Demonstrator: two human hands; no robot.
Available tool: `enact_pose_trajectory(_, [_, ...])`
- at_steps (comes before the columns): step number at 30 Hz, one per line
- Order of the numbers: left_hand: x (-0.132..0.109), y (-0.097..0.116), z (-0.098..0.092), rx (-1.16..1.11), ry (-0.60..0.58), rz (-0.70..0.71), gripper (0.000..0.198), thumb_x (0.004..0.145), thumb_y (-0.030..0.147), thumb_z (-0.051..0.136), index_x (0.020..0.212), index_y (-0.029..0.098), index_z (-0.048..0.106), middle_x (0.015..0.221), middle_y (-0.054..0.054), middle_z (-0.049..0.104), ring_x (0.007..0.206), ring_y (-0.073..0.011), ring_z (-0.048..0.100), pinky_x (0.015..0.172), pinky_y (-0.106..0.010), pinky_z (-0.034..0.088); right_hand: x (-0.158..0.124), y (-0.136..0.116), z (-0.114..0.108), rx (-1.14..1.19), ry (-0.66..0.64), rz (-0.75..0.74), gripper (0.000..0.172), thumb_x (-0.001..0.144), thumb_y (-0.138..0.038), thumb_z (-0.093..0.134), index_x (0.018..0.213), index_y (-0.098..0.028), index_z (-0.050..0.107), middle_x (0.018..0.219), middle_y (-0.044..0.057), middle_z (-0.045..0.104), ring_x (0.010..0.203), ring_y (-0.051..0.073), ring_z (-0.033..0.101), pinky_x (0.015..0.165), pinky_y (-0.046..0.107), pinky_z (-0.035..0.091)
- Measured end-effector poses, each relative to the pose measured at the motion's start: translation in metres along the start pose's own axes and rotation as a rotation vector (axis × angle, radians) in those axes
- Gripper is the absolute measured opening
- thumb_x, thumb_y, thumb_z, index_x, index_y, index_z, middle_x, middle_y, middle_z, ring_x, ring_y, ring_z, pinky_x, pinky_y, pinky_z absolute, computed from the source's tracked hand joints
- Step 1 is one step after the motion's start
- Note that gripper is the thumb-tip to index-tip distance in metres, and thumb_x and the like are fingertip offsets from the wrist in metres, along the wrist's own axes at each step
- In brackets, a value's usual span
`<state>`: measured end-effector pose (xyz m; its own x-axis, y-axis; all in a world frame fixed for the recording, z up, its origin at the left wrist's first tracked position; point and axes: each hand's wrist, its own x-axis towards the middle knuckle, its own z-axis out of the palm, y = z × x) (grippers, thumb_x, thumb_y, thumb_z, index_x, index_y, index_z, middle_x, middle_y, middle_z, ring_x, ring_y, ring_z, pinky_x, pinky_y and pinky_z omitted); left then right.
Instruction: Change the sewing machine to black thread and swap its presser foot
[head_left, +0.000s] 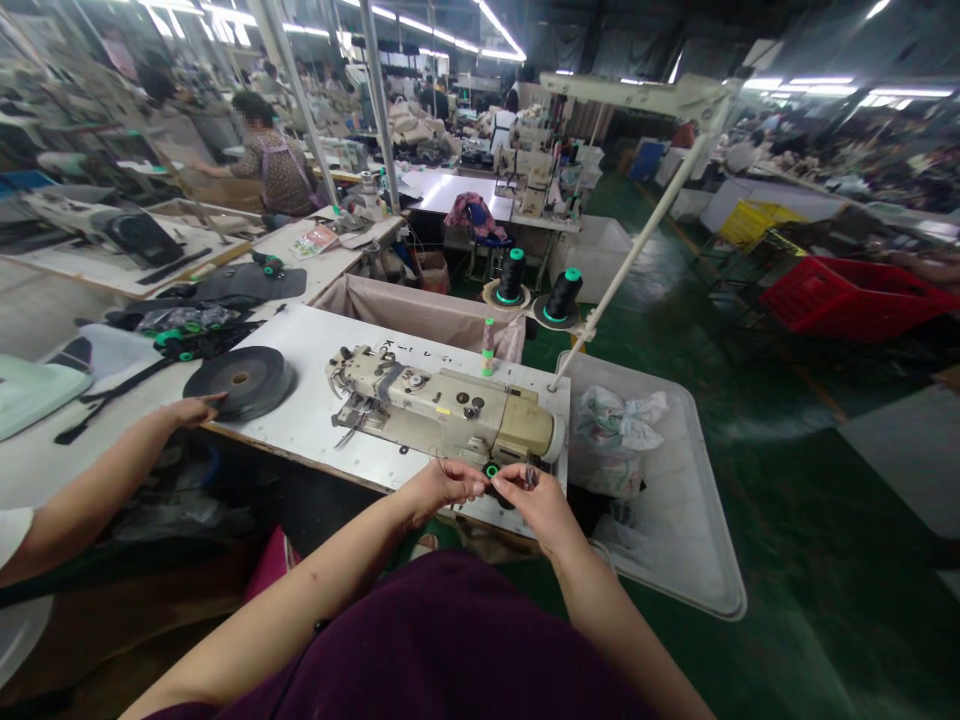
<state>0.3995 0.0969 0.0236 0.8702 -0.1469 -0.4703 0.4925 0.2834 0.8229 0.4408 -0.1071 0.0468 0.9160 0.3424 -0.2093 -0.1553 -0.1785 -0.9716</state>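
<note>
My left hand (444, 486) is closed in a pinch at the front edge of the sewing table (315, 435). My right hand (541, 505) is pinched too, its fingertips almost meeting the left ones. Whatever lies between the fingertips is too fine to make out. A small shiny metal tool (531, 474) shows among the right-hand fingers; its kind is unclear. Just behind the fingertips sits a black thread spool with a green ring (492, 470). Beyond both hands the cream industrial sewing machine (442, 400) lies across the white tabletop.
At left a co-worker's hand (196, 409) touches a large black tape roll (244, 380). Two black thread cones (512, 278) stand behind the machine, near a slanted pole (652, 225). A white plastic bin (705, 500) is at right, a red crate (840, 300) farther off.
</note>
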Motion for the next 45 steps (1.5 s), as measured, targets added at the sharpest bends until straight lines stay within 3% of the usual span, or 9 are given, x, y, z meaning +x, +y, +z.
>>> enact_pose_trajectory(7, [-0.01,0.02,0.008,0.059,-0.07,0.07,0.047,0.053,0.042,0.099,0.089,0.017,0.084,0.07,-0.002,0.073,0.069,-0.0154,0.061,0.08,-0.031,0.049,0.003,-0.011,0.008,-0.031,-0.026,-0.042,0.035,0.072,-0.051,0.08,0.078,-0.018,0.075,0.073,0.002,0.067,0.067,0.016,0.054,0.066,0.03,0.042])
enact_pose_trajectory(14, [-0.015,0.024,0.009,0.118,-0.118,0.052,0.037,0.054,0.044,0.098,0.076,0.017,0.084,0.075,-0.006,0.076,0.076,-0.0194,0.065,0.086,-0.034,0.05,0.007,-0.016,0.016,0.008,-0.029,-0.064,0.027,0.073,-0.045,0.079,0.079,-0.019,0.074,0.071,0.002,0.067,0.068,0.017,0.057,0.067,0.031,0.045])
enact_pose_trajectory(23, [-0.019,0.021,0.001,0.094,-0.147,-0.012,0.038,0.059,0.044,0.096,0.083,0.017,0.085,0.075,-0.005,0.076,0.069,-0.0146,0.059,0.072,-0.027,0.045,0.01,-0.021,0.02,0.033,0.059,-0.063,0.028,0.071,-0.045,0.079,0.081,-0.019,0.075,0.071,0.002,0.066,0.066,0.016,0.055,0.065,0.03,0.044])
enact_pose_trajectory(36, [-0.021,0.022,-0.002,-0.032,-0.16,-0.014,0.041,0.054,0.042,0.099,0.08,0.014,0.083,0.072,-0.006,0.072,0.069,-0.0145,0.058,0.07,-0.028,0.041,0.01,-0.023,0.022,-0.009,0.079,-0.118,0.029,0.076,-0.049,0.076,0.08,-0.02,0.075,0.069,0.001,0.062,0.065,0.016,0.051,0.062,0.03,0.04])
enact_pose_trajectory(41, [-0.022,0.026,-0.002,-0.088,-0.097,0.019,0.04,0.055,0.043,0.099,0.079,0.015,0.083,0.071,-0.004,0.07,0.065,-0.011,0.053,0.065,-0.025,0.035,0.008,-0.017,0.024,0.061,0.113,-0.089,0.042,0.077,-0.062,0.073,0.086,-0.021,0.072,0.064,0.001,0.056,0.061,0.016,0.049,0.056,0.029,0.039])
enact_pose_trajectory(45, [-0.024,0.031,-0.004,-0.127,-0.034,0.061,0.039,0.054,0.042,0.099,0.079,0.017,0.083,0.069,-0.002,0.07,0.058,-0.008,0.042,0.059,-0.025,0.029,0.0,-0.018,0.023,0.056,0.02,-0.04,0.054,0.076,-0.073,0.071,0.08,-0.019,0.072,0.059,0.001,0.052,0.06,0.016,0.048,0.055,0.029,0.039])
